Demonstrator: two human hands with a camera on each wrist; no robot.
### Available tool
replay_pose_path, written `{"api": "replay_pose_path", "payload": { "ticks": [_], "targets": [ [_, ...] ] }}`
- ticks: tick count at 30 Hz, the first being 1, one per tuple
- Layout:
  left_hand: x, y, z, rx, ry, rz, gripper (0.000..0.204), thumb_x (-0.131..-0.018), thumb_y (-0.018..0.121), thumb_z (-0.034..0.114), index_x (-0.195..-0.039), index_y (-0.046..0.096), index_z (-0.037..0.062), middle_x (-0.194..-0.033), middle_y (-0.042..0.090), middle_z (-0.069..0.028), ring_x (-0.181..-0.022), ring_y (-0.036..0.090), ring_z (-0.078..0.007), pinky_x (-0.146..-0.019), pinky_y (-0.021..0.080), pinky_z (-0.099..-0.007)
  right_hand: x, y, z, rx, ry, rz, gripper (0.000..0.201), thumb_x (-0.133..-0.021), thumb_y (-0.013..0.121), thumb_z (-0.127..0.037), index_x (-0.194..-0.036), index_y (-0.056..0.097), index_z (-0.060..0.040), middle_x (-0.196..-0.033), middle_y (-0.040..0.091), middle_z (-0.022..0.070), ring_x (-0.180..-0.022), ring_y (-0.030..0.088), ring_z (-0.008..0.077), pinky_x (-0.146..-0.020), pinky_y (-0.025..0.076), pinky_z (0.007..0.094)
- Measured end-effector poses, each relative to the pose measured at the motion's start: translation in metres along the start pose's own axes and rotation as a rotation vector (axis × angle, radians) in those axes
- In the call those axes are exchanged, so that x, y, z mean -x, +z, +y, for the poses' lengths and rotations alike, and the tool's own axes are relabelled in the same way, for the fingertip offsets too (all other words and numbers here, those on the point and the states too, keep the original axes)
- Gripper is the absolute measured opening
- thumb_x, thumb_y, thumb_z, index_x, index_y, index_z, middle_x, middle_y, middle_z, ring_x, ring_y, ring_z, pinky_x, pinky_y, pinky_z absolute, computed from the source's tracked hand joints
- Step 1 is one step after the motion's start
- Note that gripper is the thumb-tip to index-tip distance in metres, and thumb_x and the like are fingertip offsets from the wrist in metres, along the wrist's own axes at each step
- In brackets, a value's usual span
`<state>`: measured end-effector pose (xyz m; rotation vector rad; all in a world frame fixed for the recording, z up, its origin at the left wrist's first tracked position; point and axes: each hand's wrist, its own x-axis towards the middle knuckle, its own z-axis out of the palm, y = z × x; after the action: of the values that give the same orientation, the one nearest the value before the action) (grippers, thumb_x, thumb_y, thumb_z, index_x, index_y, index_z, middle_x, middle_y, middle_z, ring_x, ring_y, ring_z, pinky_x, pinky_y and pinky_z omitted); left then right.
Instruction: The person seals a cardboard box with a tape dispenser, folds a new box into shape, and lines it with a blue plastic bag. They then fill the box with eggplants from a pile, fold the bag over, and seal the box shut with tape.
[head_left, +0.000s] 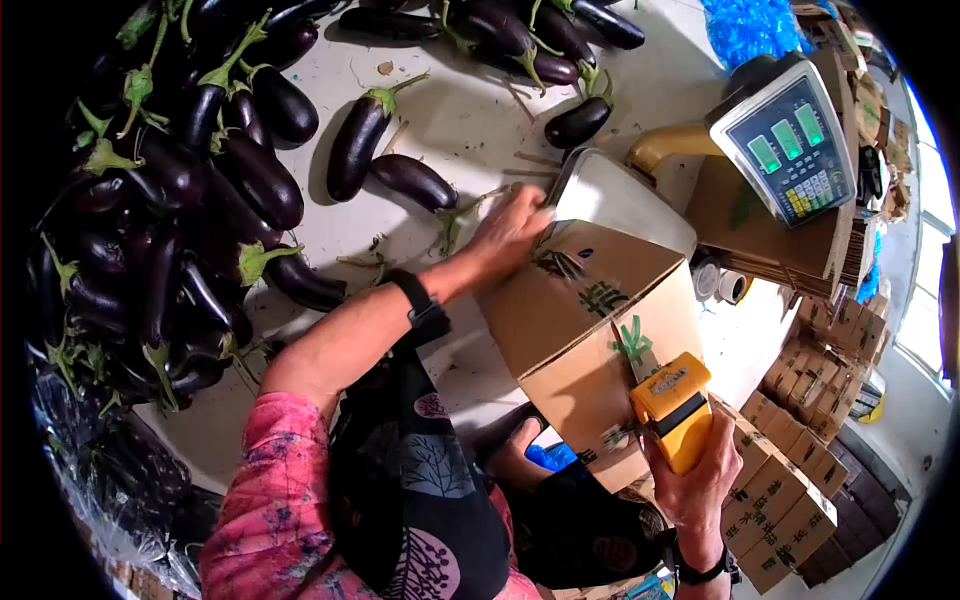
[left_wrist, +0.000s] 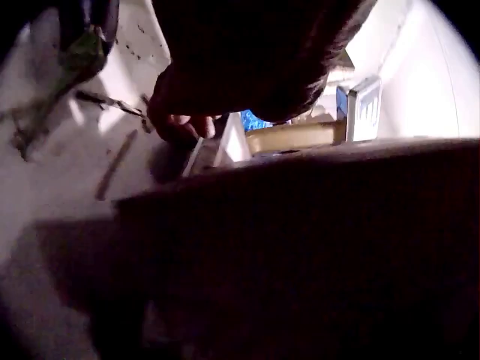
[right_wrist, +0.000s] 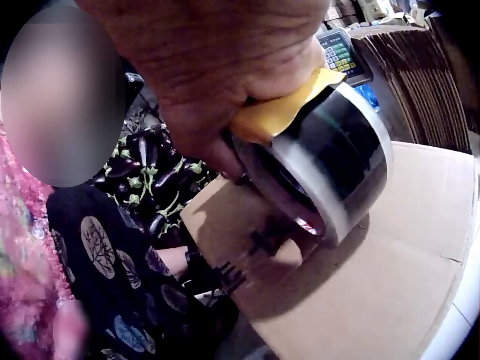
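In the head view my right hand (head_left: 698, 475) grips a yellow tape dispenser (head_left: 690, 425) at the near side of a cardboard box (head_left: 590, 275). The right wrist view shows the dispenser's wide tape roll (right_wrist: 337, 154) close over the cardboard, with the hand (right_wrist: 217, 67) wrapped on the yellow body. Green and black printed characters mark the box. My left hand (head_left: 512, 225) is at the box's far left corner, fingers bent beside the rim of a metal scale pan (head_left: 635, 205). The left wrist view is dark, and what those fingers hold I cannot tell.
Many eggplants (head_left: 250, 170) cover the white table's left and back. A scale display (head_left: 785, 145) stands at right on a yellow post (head_left: 675, 148). Flattened cardboard (head_left: 780, 265) stacks behind it, with packed cartons (head_left: 775, 510) on the floor. Blue plastic (head_left: 750, 30) lies at the back.
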<state>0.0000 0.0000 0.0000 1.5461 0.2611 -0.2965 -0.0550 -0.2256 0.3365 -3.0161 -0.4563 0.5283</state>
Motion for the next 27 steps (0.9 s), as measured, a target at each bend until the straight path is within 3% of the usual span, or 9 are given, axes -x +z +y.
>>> {"api": "replay_pose_path", "payload": {
  "ticks": [4,7,12,15,16,20,23,26,27],
  "targets": [
    [-0.016,0.028,-0.014,-0.567,0.807,0.238,0.035,-0.098,0.053,0.025,-0.129,0.051,0.0079,-0.146,0.039,-0.0173,-0.131,0.037,-0.0412,-0.104,0.036,-0.0536,-0.006,0.008,0.003,-0.006,0.004,0.029,0.057,-0.071,0.087,-0.028,-0.106,0.052,0.0001,-0.079,0.061,0.0188,-0.067,0.067,0.0363,-0.061,0.055,0.0409],
    [-0.008,0.014,-0.024,-0.69,0.571,0.116,0.043,-0.1,0.051,0.024,-0.14,0.046,0.0098,-0.15,0.036,-0.0163,-0.135,0.033,-0.0426,-0.109,0.031,-0.0543,-0.006,0.002,0.0,-0.04,0.006,0.021,0.057,-0.07,0.087,-0.027,-0.106,0.052,0.0004,-0.078,0.061,0.0186,-0.066,0.066,0.0365,-0.061,0.055,0.041],
    [-0.015,0.028,0.003,-0.189,0.234,0.124,0.058,-0.1,0.046,0.043,-0.149,0.037,0.0128,-0.154,0.029,-0.0254,-0.142,0.028,-0.0434,-0.117,0.02,-0.0527,-0.002,0.007,0.004,-0.05,-0.017,0.071,0.057,-0.07,0.087,-0.027,-0.105,0.053,0.0,-0.078,0.061,0.0185,-0.065,0.066,0.0372,-0.061,0.055,0.0416],
    [-0.021,0.042,-0.008,-0.223,0.165,0.102,0.05,-0.102,0.045,0.036,-0.146,0.04,0.0127,-0.15,0.035,-0.0227,-0.141,0.031,-0.0421,-0.115,0.026,-0.0513,0.001,0.006,0.009,-0.077,0.001,0.08,0.057,-0.069,0.087,-0.027,-0.107,0.054,0.0,-0.079,0.062,0.0188,-0.067,0.066,0.0386,-0.062,0.055,0.0414],
    [-0.022,0.032,-0.026,-0.688,0.667,0.061,0.058,-0.102,0.043,0.047,-0.142,0.044,0.0048,-0.15,0.038,-0.024,-0.143,0.032,-0.0384,-0.116,0.028,-0.0433,0.001,0.007,0.01,-0.093,-0.011,0.093,0.057,-0.069,0.087,-0.027,-0.107,0.054,0.0,-0.079,0.062,0.0189,-0.067,0.066,0.039,-0.061,0.054,0.0414],
    [0.022,0.027,0.109,-0.05,0.447,-0.034,0.064,-0.104,0.036,0.054,-0.138,0.051,0.0029,-0.147,0.044,-0.0232,-0.14,0.039,-0.0367,-0.116,0.029,-0.0421,0.008,0.009,0.017,-0.139,-0.027,0.114,0.057,-0.069,0.087,-0.027,-0.108,0.054,-0.0003,-0.081,0.062,0.0189,-0.071,0.065,0.0398,-0.064,0.054,0.0421],
    [0.027,0.033,0.146,-0.248,0.761,-0.089,0.052,-0.102,0.05,0.038,-0.137,0.05,-0.0006,-0.143,0.047,-0.0247,-0.133,0.045,-0.0403,-0.111,0.036,-0.0464,0.012,0.012,0.025,-0.176,-0.045,0.128,0.06,-0.07,0.086,-0.029,-0.112,0.054,0.0004,-0.084,0.062,0.0193,-0.074,0.065,0.0392,-0.066,0.053,0.0429],
    [0.043,0.038,0.179,-0.283,0.427,-0.141,0.049,-0.098,0.058,0.033,-0.134,0.053,-0.0002,-0.142,0.048,-0.0233,-0.128,0.048,-0.0393,-0.106,0.04,-0.0489,0.015,0.017,0.031,-0.178,-0.118,0.17,0.062,-0.071,0.085,-0.03,-0.114,0.054,0.001,-0.085,0.062,0.0192,-0.073,0.065,0.0384,-0.063,0.052,0.0435],
    [0.047,0.044,0.185,-0.451,0.54,-0.061,0.049,-0.097,0.059,0.034,-0.132,0.054,0.0002,-0.141,0.049,-0.0227,-0.127,0.049,-0.0386,-0.104,0.041,-0.0489,0.016,0.02,0.032,-0.177,-0.139,0.202,0.062,-0.071,0.084,-0.031,-0.113,0.053,0.001,-0.084,0.061,0.0189,-0.071,0.065,0.0386,-0.062,0.052,0.0433]
  ]
}}
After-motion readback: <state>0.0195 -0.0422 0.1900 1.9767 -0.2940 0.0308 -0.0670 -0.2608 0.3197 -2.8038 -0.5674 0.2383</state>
